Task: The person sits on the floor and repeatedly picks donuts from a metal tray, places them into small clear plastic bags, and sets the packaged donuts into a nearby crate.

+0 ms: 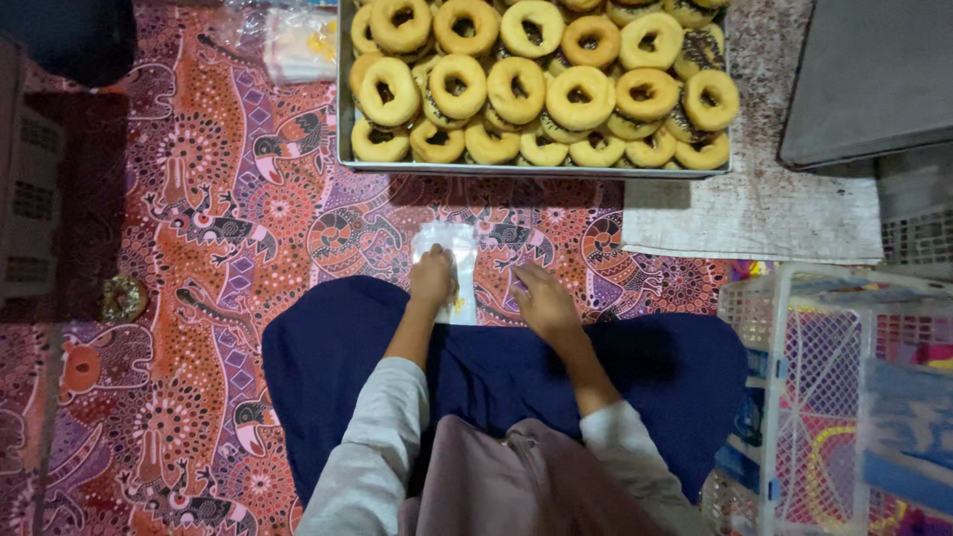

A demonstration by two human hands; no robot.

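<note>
A metal tray (536, 171) full of several ring doughnuts, some with dark chocolate filling, lies on the patterned mat ahead of me. Just before my knees lies a small clear plastic bag (449, 245) with a yellow print. My left hand (433, 278) rests on the bag's lower part, fingers curled onto it. My right hand (541, 298) lies on the mat just right of the bag, fingers bent down, and I cannot tell whether it touches the bag's edge. My lap is covered by dark blue cloth (328, 347).
A white plastic basket (794, 377) stands at my right. A grey lid or tray (864, 79) and a pale cloth (764, 208) lie at the far right. More plastic bags (298, 45) sit left of the tray. A dark crate (30, 179) is at the left edge.
</note>
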